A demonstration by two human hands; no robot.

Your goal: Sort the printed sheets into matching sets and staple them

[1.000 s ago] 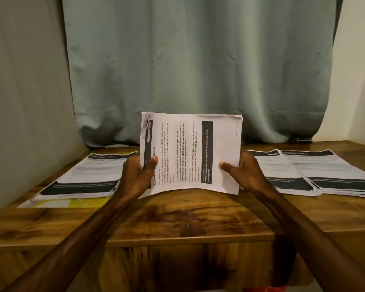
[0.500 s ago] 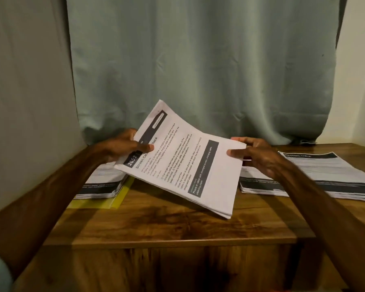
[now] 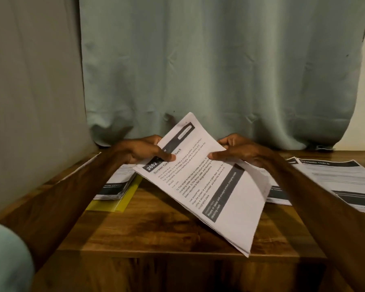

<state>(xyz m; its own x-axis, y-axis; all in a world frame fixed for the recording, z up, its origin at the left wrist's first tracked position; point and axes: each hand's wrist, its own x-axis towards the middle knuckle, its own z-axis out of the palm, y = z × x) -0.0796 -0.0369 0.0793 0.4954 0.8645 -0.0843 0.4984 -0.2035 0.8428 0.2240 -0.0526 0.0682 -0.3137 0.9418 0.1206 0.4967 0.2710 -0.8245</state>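
A stack of printed sheets [image 3: 217, 192] headed "Screen Cleaning Check" hangs tilted above the wooden table [image 3: 156, 234], its near corner low over the front edge. My left hand [image 3: 143, 151] grips its upper left edge, thumb on the top page. My right hand [image 3: 238, 151] pinches the upper right edge, thumb on the print. A second pile of printed sheets [image 3: 116, 186] lies at the left on a yellow folder [image 3: 118, 203]. More printed sheets [image 3: 341, 182] lie at the right. No stapler is in view.
A pale green curtain [image 3: 219, 70] hangs behind the table. A grey wall [image 3: 30, 102] closes the left side, close to my left forearm. Bare wood shows under the held stack near the front edge.
The held stack has gone from upright and facing me to tilted, turned so its heading points left and up. Both hands have shifted to its far edges. The view has moved closer.
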